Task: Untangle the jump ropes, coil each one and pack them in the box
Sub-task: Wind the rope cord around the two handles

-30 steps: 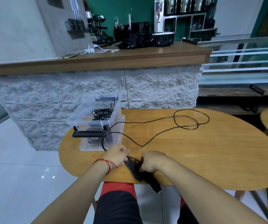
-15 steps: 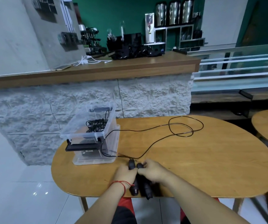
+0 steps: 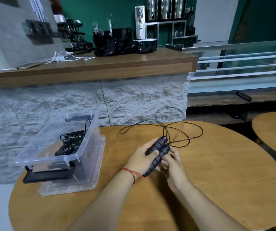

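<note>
A: Any writing to log?
B: The white carton (image 3: 140, 22) on the back counter carries a dark print, too blurred to read. Nothing legible on the box (image 3: 50, 160) or the handles (image 3: 157, 147).
A: Handles, position?
B: Two dark ribbed handles, side by side and touching, tilted, far ends pointing away and to the right. Held just above the bench (image 3: 217, 180), between both hands.
A: Left hand (image 3: 139, 160)?
B: Fingers (image 3: 148, 144) curled over the upper handle from the left, thumb pressed on its near side. Red string (image 3: 130, 171) round that wrist.
A: Right hand (image 3: 173, 165)?
B: Fingers (image 3: 175, 152) pinch the lower handle from the right, tips touching it.
A: The cord (image 3: 193, 129)?
B: Thin, black. Leaves the handles' far ends and runs in loose crossing loops on the bench just beyond the hands. One loop is lifted near the far edge, blurred.
A: Box?
B: Clear plastic, open, at the bench's left end, well apart from the hands. A coiled rope (image 3: 72, 139) lies inside. A black clip (image 3: 49, 175) hangs at its near side.
</note>
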